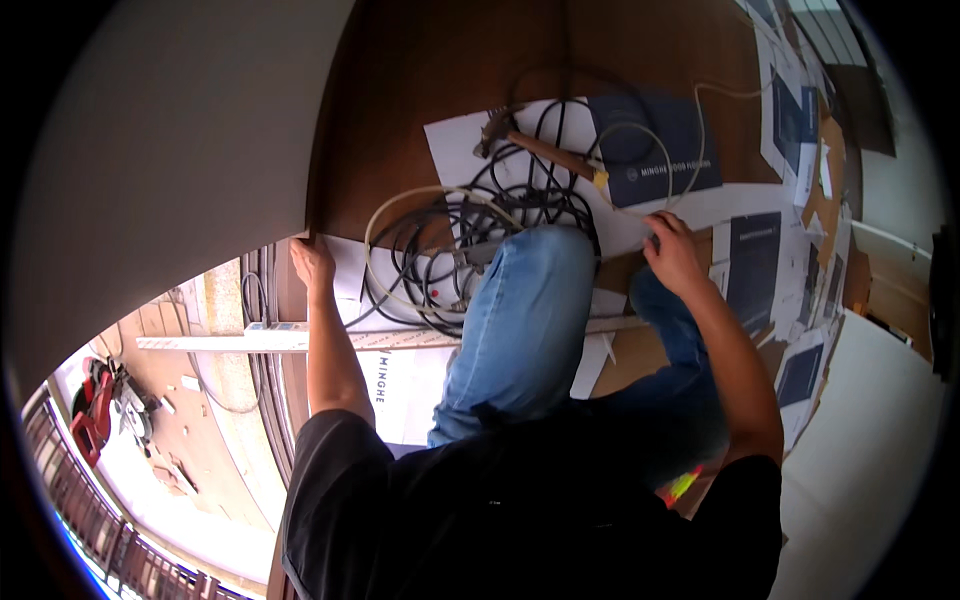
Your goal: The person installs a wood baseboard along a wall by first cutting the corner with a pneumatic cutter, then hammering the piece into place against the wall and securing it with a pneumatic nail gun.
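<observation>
My left hand (314, 262) rests against the lower corner of the grey wall (200, 130), its fingers stretched and holding nothing that shows. Beyond my raised knee, my right hand (676, 252) has its fingers curled together, and a thin pale cable (700, 150) runs to the fingertips. That cable loops over a tangle of black cable (530, 205) in front of the knee. On top of the tangle lies a hammer (550, 153), its dark head to the left and its wooden handle ending in a yellow patch toward my right hand.
Flattened dark-blue and white cardboard (745, 265) covers much of the brown floor (420, 60). A long pale bar (220, 343) crosses under my left forearm. Past the door track, a red tool (92, 415) lies on the balcony floor beside the railing (100, 500).
</observation>
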Tool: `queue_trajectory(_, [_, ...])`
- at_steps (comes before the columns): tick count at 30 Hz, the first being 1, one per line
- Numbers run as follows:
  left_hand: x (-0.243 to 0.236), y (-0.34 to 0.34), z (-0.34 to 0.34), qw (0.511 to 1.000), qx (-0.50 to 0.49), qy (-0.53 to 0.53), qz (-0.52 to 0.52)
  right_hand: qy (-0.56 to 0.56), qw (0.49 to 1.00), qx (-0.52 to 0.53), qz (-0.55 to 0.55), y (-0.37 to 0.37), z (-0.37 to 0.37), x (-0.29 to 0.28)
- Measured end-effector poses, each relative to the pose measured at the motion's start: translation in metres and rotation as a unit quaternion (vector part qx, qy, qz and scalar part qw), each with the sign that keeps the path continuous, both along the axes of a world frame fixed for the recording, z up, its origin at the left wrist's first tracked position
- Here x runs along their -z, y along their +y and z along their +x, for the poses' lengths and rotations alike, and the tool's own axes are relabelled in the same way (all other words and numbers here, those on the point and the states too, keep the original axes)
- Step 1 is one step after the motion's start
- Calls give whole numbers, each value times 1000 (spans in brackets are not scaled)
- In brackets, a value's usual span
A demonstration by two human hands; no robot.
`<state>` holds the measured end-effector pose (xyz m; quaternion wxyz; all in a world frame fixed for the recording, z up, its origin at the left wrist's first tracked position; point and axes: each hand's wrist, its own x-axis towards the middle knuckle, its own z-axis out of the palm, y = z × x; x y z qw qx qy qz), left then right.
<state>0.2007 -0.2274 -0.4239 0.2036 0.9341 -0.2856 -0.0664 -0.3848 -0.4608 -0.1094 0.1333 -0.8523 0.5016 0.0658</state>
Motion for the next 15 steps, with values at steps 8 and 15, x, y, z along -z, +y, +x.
queue_trajectory(8, [-88, -14, -162, 878, 469, 96, 22, 59, 993, -67, 77, -93, 67, 148])
queue_trajectory(15, [-116, -88, -173, 751, 656, 43, 62, 47, 991, -118, 49, -138, 99, 208])
